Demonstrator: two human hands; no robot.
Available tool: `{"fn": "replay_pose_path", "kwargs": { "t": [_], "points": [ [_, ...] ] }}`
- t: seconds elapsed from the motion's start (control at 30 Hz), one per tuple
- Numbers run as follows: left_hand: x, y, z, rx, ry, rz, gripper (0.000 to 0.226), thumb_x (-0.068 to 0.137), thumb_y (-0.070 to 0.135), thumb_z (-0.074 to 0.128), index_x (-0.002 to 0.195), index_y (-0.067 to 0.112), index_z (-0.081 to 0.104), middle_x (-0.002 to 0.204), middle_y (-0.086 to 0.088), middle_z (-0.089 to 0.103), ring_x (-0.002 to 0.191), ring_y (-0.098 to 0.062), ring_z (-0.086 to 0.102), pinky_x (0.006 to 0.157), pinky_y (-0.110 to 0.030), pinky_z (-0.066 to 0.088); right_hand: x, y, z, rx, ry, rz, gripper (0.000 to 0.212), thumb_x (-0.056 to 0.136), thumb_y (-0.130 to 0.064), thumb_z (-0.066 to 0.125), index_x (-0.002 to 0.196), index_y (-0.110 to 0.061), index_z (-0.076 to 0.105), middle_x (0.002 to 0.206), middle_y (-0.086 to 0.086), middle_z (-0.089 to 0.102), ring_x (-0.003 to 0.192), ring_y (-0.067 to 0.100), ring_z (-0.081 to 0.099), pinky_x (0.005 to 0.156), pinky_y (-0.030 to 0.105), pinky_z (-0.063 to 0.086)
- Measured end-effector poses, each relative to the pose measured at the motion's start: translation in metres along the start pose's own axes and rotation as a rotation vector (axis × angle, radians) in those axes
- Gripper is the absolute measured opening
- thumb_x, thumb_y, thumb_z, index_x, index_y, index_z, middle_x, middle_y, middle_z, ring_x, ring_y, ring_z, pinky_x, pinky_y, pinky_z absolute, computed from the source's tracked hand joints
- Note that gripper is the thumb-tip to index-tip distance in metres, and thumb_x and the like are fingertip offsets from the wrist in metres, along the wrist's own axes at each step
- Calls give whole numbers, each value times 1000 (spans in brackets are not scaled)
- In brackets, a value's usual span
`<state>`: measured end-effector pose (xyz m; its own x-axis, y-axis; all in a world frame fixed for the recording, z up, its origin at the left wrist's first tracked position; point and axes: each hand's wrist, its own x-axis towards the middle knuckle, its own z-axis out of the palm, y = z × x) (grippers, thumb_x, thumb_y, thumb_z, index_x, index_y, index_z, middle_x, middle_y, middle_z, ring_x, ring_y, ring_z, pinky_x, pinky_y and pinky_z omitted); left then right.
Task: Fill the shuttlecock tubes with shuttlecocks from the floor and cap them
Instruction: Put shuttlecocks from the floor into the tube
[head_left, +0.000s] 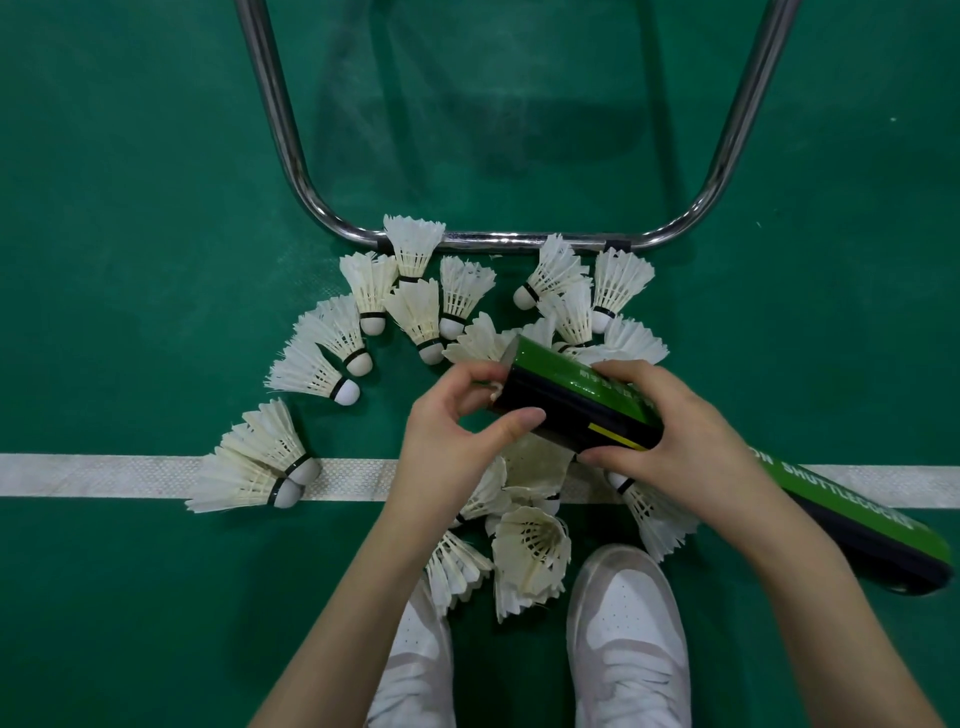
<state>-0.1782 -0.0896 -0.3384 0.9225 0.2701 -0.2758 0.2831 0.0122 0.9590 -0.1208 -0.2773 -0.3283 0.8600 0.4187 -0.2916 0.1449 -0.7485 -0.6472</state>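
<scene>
My right hand (670, 441) grips a green and black shuttlecock tube (566, 397) near its open end, tilted with the mouth toward the upper left. At that mouth my left hand (457, 441) pinches a white shuttlecock (493, 391) that is mostly hidden behind the fingers. Several white feather shuttlecocks (415, 312) lie scattered on the green floor in an arc beyond my hands, and more shuttlecocks (530, 551) are heaped under them. The tube's long body (857, 514) runs out to the lower right behind my right wrist.
A chrome tubular frame (291, 156) stands on the floor just beyond the shuttlecocks. A white court line (104, 475) crosses the floor from left to right. My two white shoes (628, 639) are at the bottom edge.
</scene>
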Motion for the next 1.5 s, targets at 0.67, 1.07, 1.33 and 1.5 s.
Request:
{"fn": "replay_pose_path", "kwargs": {
  "t": [0.67,1.07,1.33,1.5],
  "points": [
    [3,-8,-1,24,-84,53,25,78,2,72,84,26,64,80,17,71,83,0,65,78,-15,49,-1,-2,3,6,-1,-11,67,62,-43,76,118,-49,39,116,-19,50,108,12,49,94,43,41],
    [-2,-15,-9,153,-45,89,34,79,9,73,99,34,60,99,22,66,103,3,59,95,-20,44,-3,2,-7,-7,16,5,67,62,-40,78,120,-42,44,112,-20,48,105,10,49,96,42,40],
    [-12,-26,-8,330,-109,87,29,76,13,77,89,26,54,88,16,66,95,6,58,85,-2,36,-9,5,-15,13,42,59,67,61,-37,79,119,-40,46,112,-14,51,102,10,50,90,34,42],
    [-9,-30,-17,566,-242,219,24,77,15,75,94,23,62,95,22,62,101,6,53,86,-1,32,-10,5,-15,17,45,67,67,61,-36,79,119,-40,46,111,-15,51,101,9,50,91,35,42]
  ]
}}
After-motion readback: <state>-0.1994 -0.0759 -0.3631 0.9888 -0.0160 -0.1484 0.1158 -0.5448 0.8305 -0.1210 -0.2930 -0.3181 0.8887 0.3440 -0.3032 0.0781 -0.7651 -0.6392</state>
